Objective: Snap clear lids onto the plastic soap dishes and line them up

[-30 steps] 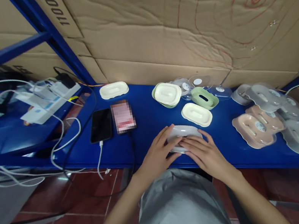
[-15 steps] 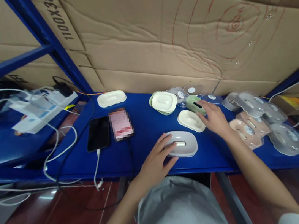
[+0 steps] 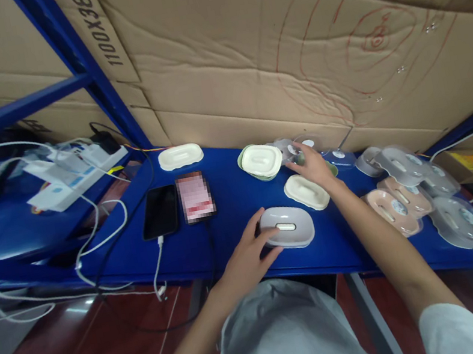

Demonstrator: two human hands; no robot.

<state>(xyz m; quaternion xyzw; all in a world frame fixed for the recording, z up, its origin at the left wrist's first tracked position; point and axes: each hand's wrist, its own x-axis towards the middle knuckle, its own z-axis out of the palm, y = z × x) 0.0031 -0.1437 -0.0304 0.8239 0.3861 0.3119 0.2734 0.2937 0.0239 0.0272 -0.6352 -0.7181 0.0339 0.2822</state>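
My left hand (image 3: 249, 251) grips the left end of a light grey oval dish (image 3: 303, 229) near the table's front edge. One finger reaches over the rim towards the pale bar in its middle. My right hand (image 3: 314, 166) is open, thumb and fingers apart, above a green oval dish (image 3: 332, 168) that it mostly hides. Its fingertips are close to a clear plastic cover (image 3: 283, 149) with a round label; I cannot tell whether they touch. A cream wavy-edged dish (image 3: 307, 192) lies between my hands. Behind it, another cream dish (image 3: 262, 160) sits on a green one.
Clear-covered grey (image 3: 459, 220) and pink dishes (image 3: 389, 212) are piled at the right. On the left are a cream dish (image 3: 180, 157), a phone (image 3: 159, 212) on a cable, and a pink blurred item (image 3: 195, 196). A power strip (image 3: 77, 181) with white cables lies further left. Cardboard (image 3: 222, 69) stands behind.
My right hand has moved left and slightly away from me, now covering most of the green dish. My left hand stays at the grey dish. The view has shifted slightly.
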